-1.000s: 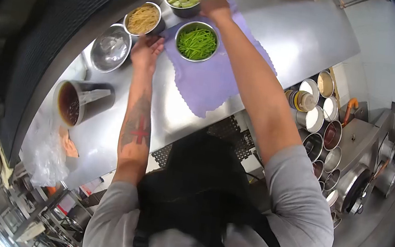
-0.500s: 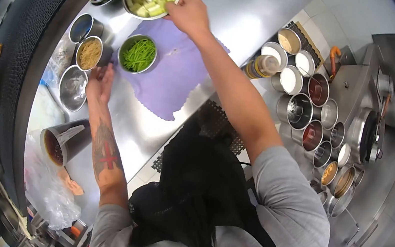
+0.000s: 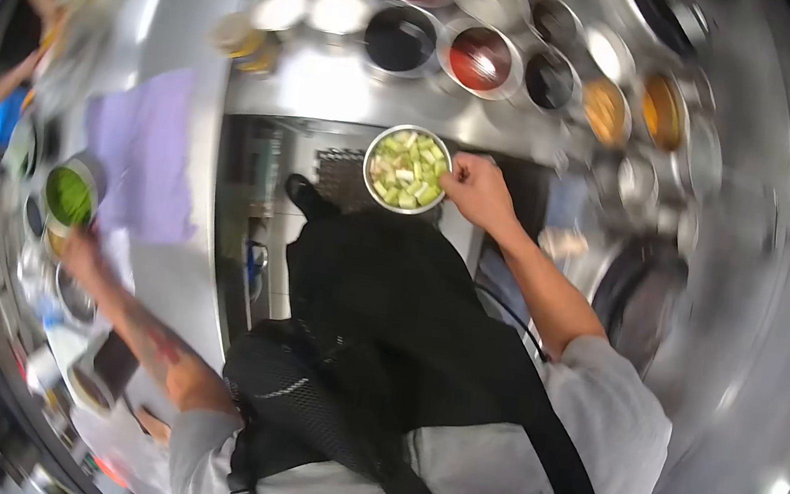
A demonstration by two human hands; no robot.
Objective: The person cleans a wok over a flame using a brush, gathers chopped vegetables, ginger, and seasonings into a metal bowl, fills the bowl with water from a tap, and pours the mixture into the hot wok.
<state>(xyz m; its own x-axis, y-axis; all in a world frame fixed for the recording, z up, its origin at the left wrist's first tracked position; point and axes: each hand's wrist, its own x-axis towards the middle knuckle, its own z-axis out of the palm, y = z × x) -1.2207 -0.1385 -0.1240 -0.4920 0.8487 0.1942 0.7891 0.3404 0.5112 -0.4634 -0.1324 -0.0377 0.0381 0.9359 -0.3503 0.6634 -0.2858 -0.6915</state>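
Observation:
My right hand (image 3: 477, 190) grips the rim of a round metal bowl (image 3: 367, 168) of chopped pale-green vegetable pieces (image 3: 410, 170), held level above the floor gap in front of my apron. At the left, my left hand (image 3: 86, 259) is closed at the lower rim of a metal bowl (image 3: 96, 181) of cut green stalks (image 3: 71, 196). Motion blur hides the exact finger placement. That bowl looks tilted and overlaps the neighbouring containers. A purple cloth (image 3: 147, 157) lies on the steel counter just right of it.
Across the far counter (image 3: 306, 88) stand several metal pots of sauces and powders, including a red sauce (image 3: 480, 59) and a dark liquid (image 3: 400, 40). A squeeze bottle (image 3: 242, 42) stands at its left end. A dark wok (image 3: 645, 297) is at right. Another person's arm (image 3: 14, 82) shows upper left.
My view has turned right toward the pots. My right hand has carried the bowl of chopped vegetables off the counter side. My left hand has moved onto the bowl of green stalks.

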